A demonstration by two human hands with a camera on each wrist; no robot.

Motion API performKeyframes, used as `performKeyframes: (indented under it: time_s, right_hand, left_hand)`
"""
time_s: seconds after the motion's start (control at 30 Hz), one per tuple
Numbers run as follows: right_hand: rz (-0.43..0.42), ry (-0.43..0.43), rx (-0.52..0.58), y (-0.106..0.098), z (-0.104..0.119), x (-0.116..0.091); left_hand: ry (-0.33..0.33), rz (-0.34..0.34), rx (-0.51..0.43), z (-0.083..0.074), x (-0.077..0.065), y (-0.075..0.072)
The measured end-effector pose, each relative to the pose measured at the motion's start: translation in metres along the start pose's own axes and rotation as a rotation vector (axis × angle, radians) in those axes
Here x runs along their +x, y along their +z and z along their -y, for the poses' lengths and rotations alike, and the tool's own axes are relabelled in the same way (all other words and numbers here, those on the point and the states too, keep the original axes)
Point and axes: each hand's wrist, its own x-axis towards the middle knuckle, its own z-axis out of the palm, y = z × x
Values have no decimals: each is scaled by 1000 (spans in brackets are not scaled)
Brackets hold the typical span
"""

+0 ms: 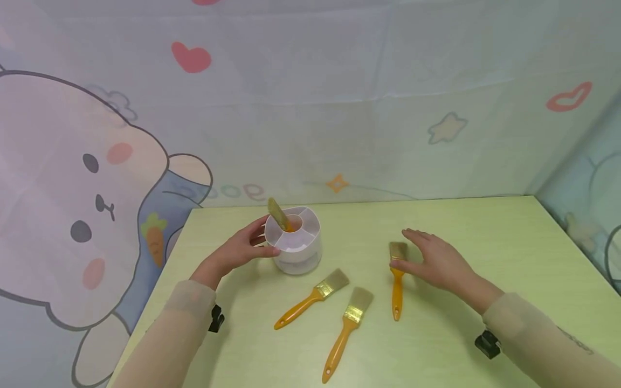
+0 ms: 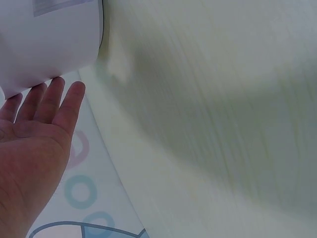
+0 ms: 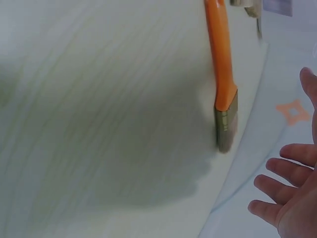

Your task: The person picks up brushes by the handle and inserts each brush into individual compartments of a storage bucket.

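Observation:
In the head view my left hand (image 1: 236, 249) is at the left side of a white round divided organizer (image 1: 299, 243), thumb by its front rim. The left wrist view shows straight fingers (image 2: 51, 101) with their tips right at the organizer's wall (image 2: 49, 44). One paintbrush (image 1: 278, 214) leans in the centre compartment, bristles up. My right hand (image 1: 434, 260) hovers with spread fingers over a paintbrush (image 1: 397, 296) with an orange handle, thumb overlapping its metal band. In the right wrist view, that hand (image 3: 292, 193) is apart from the paintbrush (image 3: 224, 74) and holds nothing.
Two more orange-handled paintbrushes, one slanted (image 1: 310, 299) and one nearer the front (image 1: 347, 335), lie on the pale yellow-green table (image 1: 242, 345) between the hands. A printed cloth (image 1: 310, 134) hangs behind the table's back edge.

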Motion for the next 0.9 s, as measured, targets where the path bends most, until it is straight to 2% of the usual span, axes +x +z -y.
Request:
performKeyframes:
  time_s: [0.6,0.9]
  right_hand:
    - [14,9,-76,14,-13,-12]
    - [12,15,-86,13,-15,-13]
  left_hand:
    - [-14,-26,18,2,-6,-3]
    - [0,-88,6,8,-10,-5]
